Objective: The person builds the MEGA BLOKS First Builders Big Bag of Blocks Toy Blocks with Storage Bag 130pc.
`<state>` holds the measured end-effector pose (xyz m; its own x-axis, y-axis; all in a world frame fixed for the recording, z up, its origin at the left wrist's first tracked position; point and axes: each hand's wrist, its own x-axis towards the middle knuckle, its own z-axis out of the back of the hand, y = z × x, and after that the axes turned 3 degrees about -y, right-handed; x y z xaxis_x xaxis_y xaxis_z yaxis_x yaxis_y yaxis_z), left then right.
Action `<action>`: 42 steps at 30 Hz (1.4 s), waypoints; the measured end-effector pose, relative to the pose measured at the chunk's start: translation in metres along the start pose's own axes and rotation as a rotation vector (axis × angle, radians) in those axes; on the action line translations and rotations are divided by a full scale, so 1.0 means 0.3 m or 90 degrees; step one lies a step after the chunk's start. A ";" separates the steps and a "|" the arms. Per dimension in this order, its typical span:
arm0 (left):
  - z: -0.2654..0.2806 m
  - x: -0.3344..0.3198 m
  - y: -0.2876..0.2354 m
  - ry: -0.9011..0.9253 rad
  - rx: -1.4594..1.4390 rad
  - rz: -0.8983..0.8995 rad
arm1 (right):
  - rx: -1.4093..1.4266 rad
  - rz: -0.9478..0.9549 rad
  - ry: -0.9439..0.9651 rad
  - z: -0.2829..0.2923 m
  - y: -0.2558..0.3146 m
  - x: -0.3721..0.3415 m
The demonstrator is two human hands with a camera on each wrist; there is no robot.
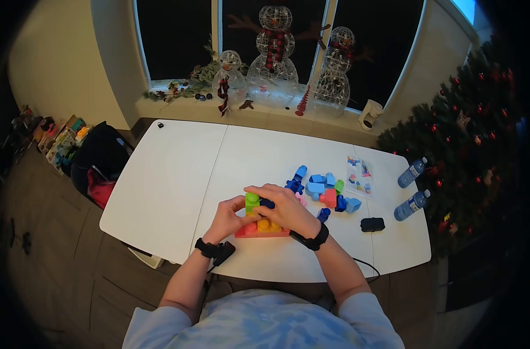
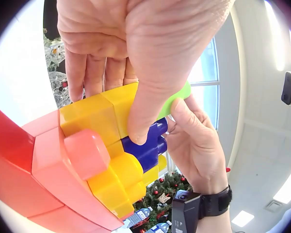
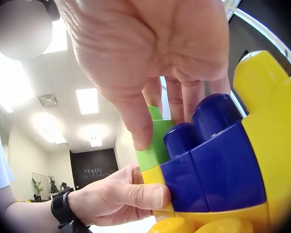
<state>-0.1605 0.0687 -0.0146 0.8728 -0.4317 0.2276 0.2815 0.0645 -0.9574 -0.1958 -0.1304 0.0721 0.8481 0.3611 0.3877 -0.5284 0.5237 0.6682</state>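
Note:
A stack of toy building blocks stands on the white table (image 1: 166, 180). It has pink-red blocks (image 2: 63, 189) at the bottom and yellow blocks (image 2: 94, 116) above. A dark blue block (image 3: 228, 170) with rounded studs sits among the yellow ones. At the stack's left end, on top of a yellow block, is a light green block (image 3: 157, 141). My right hand (image 1: 291, 209) pinches this green block, thumb in front and fingers behind. My left hand (image 1: 224, 221) grips the stack below it, its thumb against the dark blue block and its fingers behind the yellow.
Loose blue blocks (image 1: 316, 187), a pink-red block (image 1: 329, 198) and others lie beyond my right hand. An instruction sheet (image 1: 359, 175), two water bottles (image 1: 412, 205) and a black case (image 1: 372, 224) are farther right. A black cable (image 1: 369, 266) runs along the near edge.

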 end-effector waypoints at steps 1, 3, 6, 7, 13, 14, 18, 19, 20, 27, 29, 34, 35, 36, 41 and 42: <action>-0.001 0.001 0.000 -0.010 -0.004 0.008 | -0.005 -0.007 0.009 0.003 0.000 -0.001; -0.004 0.000 -0.007 -0.015 -0.009 0.015 | -0.027 -0.005 0.013 0.010 -0.009 -0.004; -0.004 0.002 -0.021 -0.013 -0.003 0.013 | -0.013 -0.003 -0.057 0.050 -0.039 -0.023; -0.006 0.001 -0.018 -0.019 -0.001 0.014 | 0.022 -0.005 -0.128 0.081 -0.056 -0.034; -0.003 0.011 -0.033 -0.018 0.039 0.001 | -0.234 -0.307 -0.158 0.345 -0.210 -0.197; -0.007 0.010 -0.043 -0.039 0.062 -0.016 | -0.341 -0.408 -0.050 0.366 -0.224 -0.235; -0.008 0.019 -0.080 -0.070 0.024 -0.041 | -0.412 -0.365 0.065 0.306 -0.386 -0.404; -0.004 0.023 -0.076 -0.058 0.022 -0.029 | -0.389 -0.310 0.007 0.273 -0.403 -0.417; -0.002 0.024 -0.073 -0.045 0.021 -0.017 | -0.364 -0.254 -0.050 0.250 -0.422 -0.427; 0.000 0.026 -0.073 -0.041 0.027 -0.002 | -0.265 -0.311 -0.100 0.266 -0.280 -0.288; 0.002 0.029 -0.077 -0.031 0.030 -0.011 | -0.166 -0.224 -0.181 0.274 -0.166 -0.214; -0.001 0.025 -0.099 -0.032 0.034 0.005 | 0.012 -0.064 -0.144 0.183 0.015 -0.073; -0.001 0.024 -0.106 -0.035 0.034 0.012 | 0.023 -0.025 -0.100 0.163 0.026 -0.056; -0.001 0.025 -0.104 -0.034 0.036 0.012 | 0.024 -0.024 -0.101 0.146 0.030 -0.043; 0.001 0.022 -0.093 -0.033 0.020 0.006 | -0.026 -0.018 -0.024 0.104 0.026 -0.016; 0.002 0.022 -0.092 -0.034 0.019 0.007 | -0.031 -0.020 -0.011 0.100 0.023 -0.015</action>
<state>-0.1623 0.0645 0.0136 0.8956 -0.3825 0.2270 0.2830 0.0964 -0.9543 -0.2022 -0.1517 0.0940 0.8649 0.3301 0.3782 -0.5020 0.5719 0.6488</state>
